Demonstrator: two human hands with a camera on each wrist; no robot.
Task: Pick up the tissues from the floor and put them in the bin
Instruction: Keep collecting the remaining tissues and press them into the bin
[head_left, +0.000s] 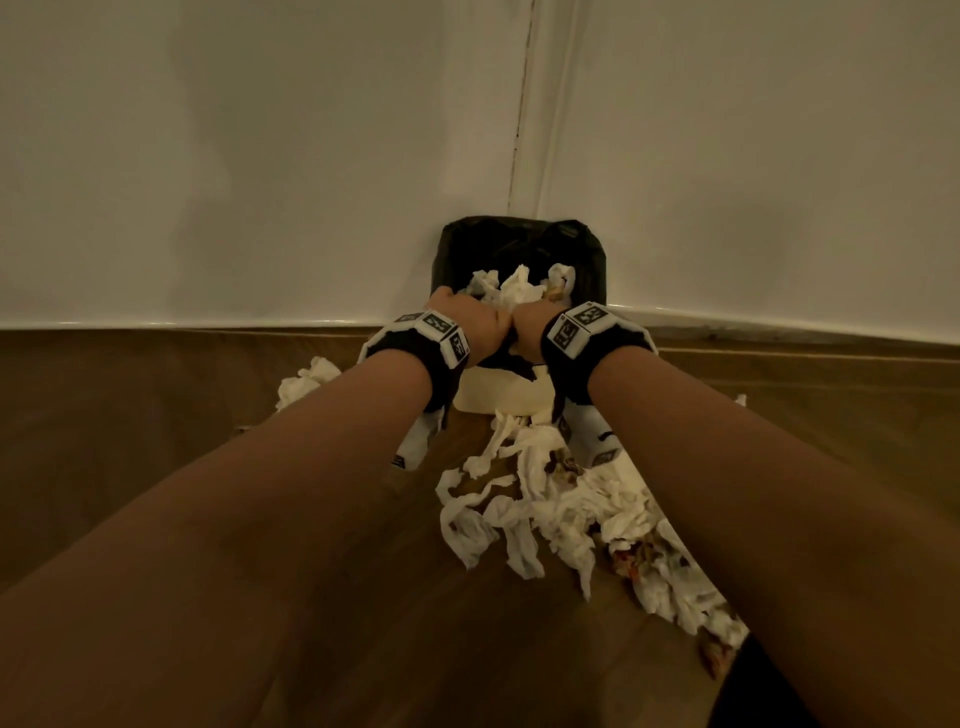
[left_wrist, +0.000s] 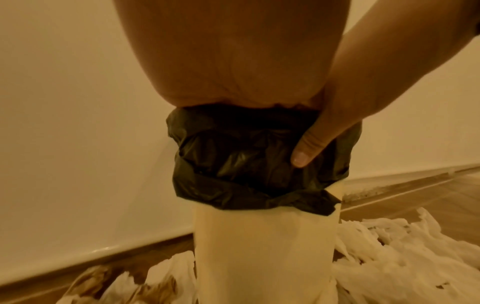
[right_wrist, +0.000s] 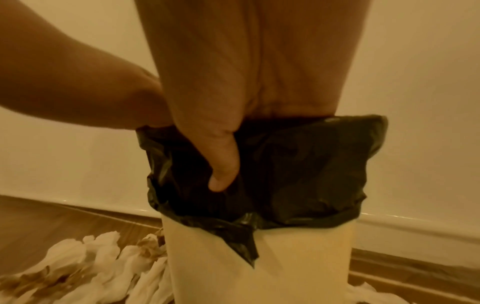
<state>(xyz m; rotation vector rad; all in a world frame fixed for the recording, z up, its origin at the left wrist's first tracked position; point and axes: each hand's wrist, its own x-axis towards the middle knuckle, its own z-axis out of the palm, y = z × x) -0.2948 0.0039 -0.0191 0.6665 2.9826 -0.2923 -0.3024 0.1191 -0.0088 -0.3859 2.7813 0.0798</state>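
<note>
A heap of crumpled white tissues (head_left: 545, 499), some stained brown, lies on the wooden floor (head_left: 156, 415) nearest the person, spreading right and reaching the foot of the bin (head_left: 498, 397); a smaller clump (head_left: 306, 382) lies apart on the left. Beyond, the cream bin stands in the wall corner, lined with a black bag (head_left: 524, 244) folded over its rim. Both hands meet at its near rim: the left hand (head_left: 470, 322) and the right hand (head_left: 530, 325) each reach inside, thumbs pressed on the bag's outer fold; what the fingers hold cannot be told. More tissues (head_left: 511, 288) fill the bin to its top.
</note>
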